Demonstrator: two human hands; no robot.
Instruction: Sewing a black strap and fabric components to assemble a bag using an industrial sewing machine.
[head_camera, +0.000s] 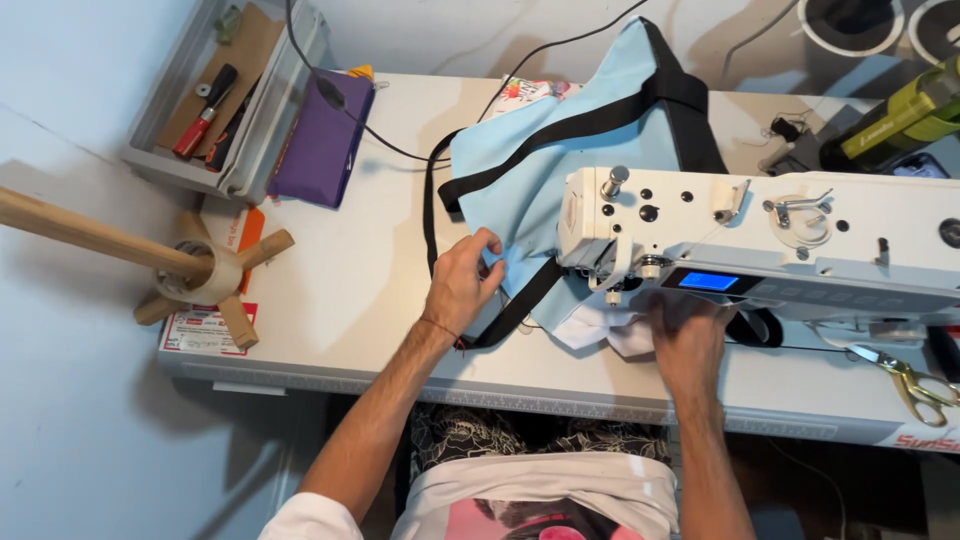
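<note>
A light blue fabric piece (520, 170) with black webbing straps (600, 115) lies on the white table (340, 290) and runs under the head of a white sewing machine (760, 235). My left hand (462, 285) rests flat on the fabric's left edge, fingers pinching the blue cloth beside a black strap (520, 305). My right hand (688, 335) presses down on white and blue cloth (600, 330) just in front of the machine, partly hidden under its arm.
Gold-handled scissors (915, 385) lie at the table's right front. A purple pouch (322, 140) and a grey tool tray with a red screwdriver (205, 110) sit at the back left. A wooden stand with a tape roll (205, 270) is left. A green bottle (900, 120) stands back right.
</note>
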